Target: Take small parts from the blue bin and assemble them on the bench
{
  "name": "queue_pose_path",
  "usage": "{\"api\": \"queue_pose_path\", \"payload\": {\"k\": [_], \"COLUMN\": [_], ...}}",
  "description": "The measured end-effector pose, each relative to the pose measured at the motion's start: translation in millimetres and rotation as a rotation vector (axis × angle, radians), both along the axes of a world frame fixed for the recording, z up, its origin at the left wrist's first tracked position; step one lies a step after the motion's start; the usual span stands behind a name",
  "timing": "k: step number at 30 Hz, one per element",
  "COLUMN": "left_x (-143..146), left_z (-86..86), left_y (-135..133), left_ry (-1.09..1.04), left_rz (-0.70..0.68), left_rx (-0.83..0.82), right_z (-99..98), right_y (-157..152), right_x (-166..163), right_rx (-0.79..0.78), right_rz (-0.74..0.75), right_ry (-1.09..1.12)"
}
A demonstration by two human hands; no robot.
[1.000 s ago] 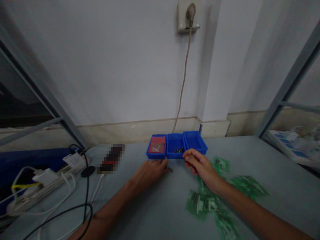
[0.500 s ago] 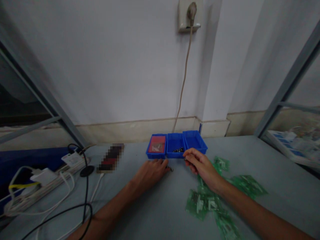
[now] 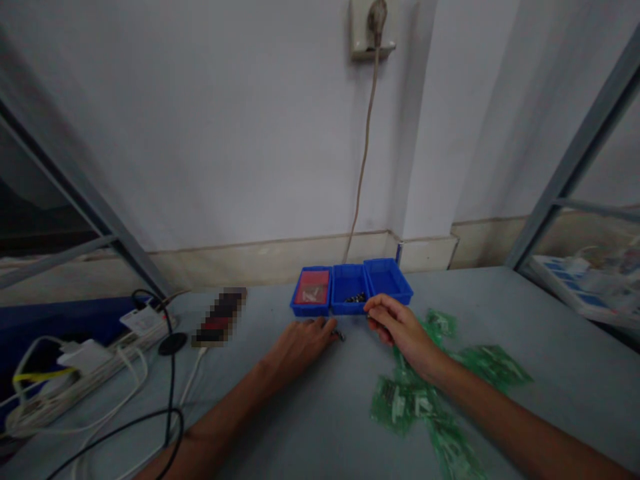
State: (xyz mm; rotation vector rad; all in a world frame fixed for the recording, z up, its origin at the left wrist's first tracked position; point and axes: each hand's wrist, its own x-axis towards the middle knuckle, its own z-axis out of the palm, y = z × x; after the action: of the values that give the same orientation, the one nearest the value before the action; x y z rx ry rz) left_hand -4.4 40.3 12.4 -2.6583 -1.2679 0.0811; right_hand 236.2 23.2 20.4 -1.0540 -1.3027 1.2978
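Observation:
My left hand point(image 3: 300, 341) lies on the grey table, fingers drawn together on a small dark metal part point(image 3: 341, 335) at its fingertips. My right hand point(image 3: 397, 325) hovers just in front of three joined blue bins point(image 3: 351, 288), its fingers pinched on something too small to make out. The left bin holds a red sheet, the middle bin holds small dark parts, and the right bin looks bare. Green bagged circuit boards point(image 3: 427, 393) lie scattered under and beside my right forearm.
A power strip point(image 3: 143, 320) with white and black cables point(image 3: 100, 393) sits at the left. A blurred dark object point(image 3: 221, 317) lies left of the bins. A cord runs down the wall from a socket point(image 3: 369, 30). Metal frame bars stand at both sides.
Both hands stay in the same spot by the bins; only the view has shifted slightly.

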Motion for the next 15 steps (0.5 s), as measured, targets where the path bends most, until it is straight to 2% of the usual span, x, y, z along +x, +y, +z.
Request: {"api": "queue_pose_path", "payload": {"k": [10,15], "left_x": [-1.5,-3.9], "left_z": [11.7,10.2], "left_y": [-7.9,-3.6], "left_ry": [-0.056,-0.026], "left_rz": [0.018,0.004], "left_rx": [-0.008,-0.027], "right_z": [-1.5,-1.3], "right_y": [-0.7,-0.3], "right_x": [-0.7,0.3], "right_rx": [0.029,0.065], "right_rz": [0.024,0.013], "right_ry": [0.038,0.042]}}
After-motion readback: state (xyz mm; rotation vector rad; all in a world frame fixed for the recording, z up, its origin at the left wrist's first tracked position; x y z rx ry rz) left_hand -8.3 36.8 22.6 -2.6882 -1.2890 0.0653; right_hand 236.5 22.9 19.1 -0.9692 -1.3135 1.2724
